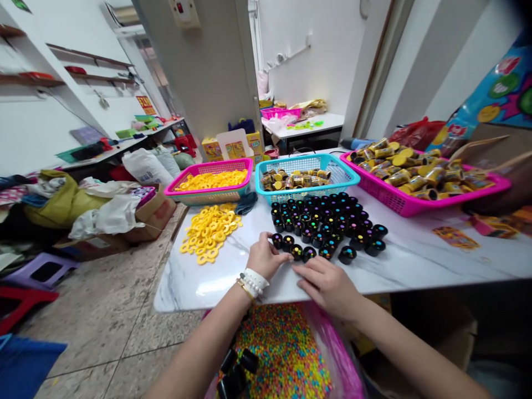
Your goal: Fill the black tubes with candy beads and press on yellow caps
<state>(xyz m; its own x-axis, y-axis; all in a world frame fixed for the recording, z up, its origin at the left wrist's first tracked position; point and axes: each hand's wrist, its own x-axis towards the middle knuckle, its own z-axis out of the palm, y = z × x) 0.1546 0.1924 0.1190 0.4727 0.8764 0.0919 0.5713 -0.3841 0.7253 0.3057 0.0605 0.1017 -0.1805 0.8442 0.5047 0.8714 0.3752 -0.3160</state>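
Beyond the coloured balls [282,349] below the worktop's [195,288] near edge, the left hand [264,259] has a parted grip and the right hand [332,288] a loosely spread one, neither visibly holding anything, where a careless nudge could topple the close-packed black cups [347,255], which reach back towards the blue basket [307,195].

From here I make out small black cups [318,239], upright in a close cluster on the counter [424,260], bright beads [296,250] showing inside many (one at the front stands slightly apart).
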